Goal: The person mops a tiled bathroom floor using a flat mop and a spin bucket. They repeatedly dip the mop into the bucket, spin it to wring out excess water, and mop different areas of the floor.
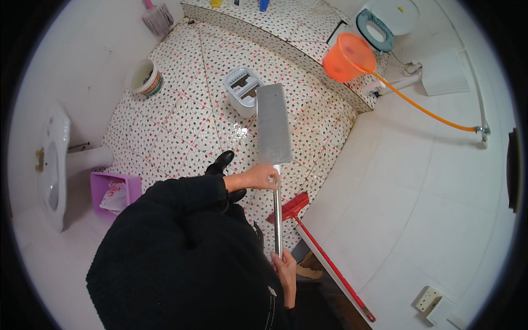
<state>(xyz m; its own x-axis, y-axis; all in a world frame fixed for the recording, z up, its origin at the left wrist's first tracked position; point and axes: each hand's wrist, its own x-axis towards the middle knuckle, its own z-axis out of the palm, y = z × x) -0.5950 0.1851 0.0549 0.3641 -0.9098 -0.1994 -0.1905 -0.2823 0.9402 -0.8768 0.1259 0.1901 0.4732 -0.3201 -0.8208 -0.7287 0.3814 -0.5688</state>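
Observation:
Both my hands are on one flat mop, whose silvery metal pole (277, 210) runs away from me. My left hand (263, 177) grips the pole just below the mop's head. Lower down, close to my body, my right hand (285, 267) is around the near end of the pole. The rectangular grey mop pad (274, 123) faces up toward me, raised in front of me. Beyond its left edge stands a white two-slot mop bucket (243, 99) on the speckled tile floor (181, 119); the pad overlaps part of its rim in view.
A red broom (295, 206) leans by the right wall. An orange bucket (344, 57) with an orange hose (429, 112) stands near the toilet (377, 31) at the raised step. On the left are a pedestal sink (53, 165), a purple bin (99, 194), a pail (144, 78) and a string mop (158, 20).

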